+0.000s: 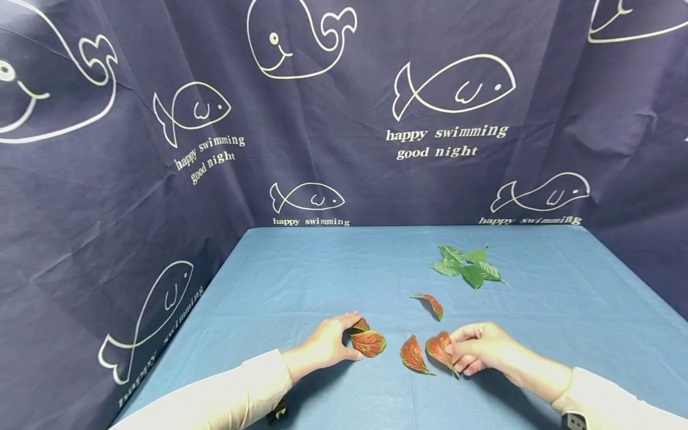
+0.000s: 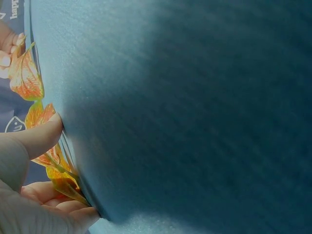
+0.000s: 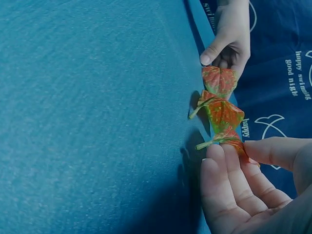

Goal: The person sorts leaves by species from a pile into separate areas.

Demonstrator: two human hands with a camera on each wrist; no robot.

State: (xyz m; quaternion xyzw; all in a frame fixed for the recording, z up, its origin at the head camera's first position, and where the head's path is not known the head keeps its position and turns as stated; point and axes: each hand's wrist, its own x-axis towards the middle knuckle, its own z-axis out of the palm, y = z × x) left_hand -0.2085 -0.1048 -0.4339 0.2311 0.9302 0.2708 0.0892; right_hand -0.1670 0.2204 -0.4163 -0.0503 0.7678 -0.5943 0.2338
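My right hand (image 1: 486, 349) pinches a red leaf (image 1: 438, 347) with green edges between thumb and fingers, its stem pointing toward me. Just left of it, another red leaf (image 1: 412, 353) lies on the blue cloth. Two more red leaves overlap farther left, the front one (image 1: 368, 343) partly covering the other (image 1: 361, 325). Around this pair curves my left hand (image 1: 324, 344), thumb and fingers spread wide apart with the tips at the leaves' edges. In the left wrist view, the thumb (image 2: 46, 137) stands beside the leaves and the fingertips come down by the cloth.
A curled red leaf (image 1: 432, 305) lies alone beyond the hands. Several green leaves (image 1: 473, 276) form a ring farther back on the blue tablecloth (image 1: 322, 269). A dark blue curtain (image 1: 344, 143) with white fish drawings borders the table's back and sides.
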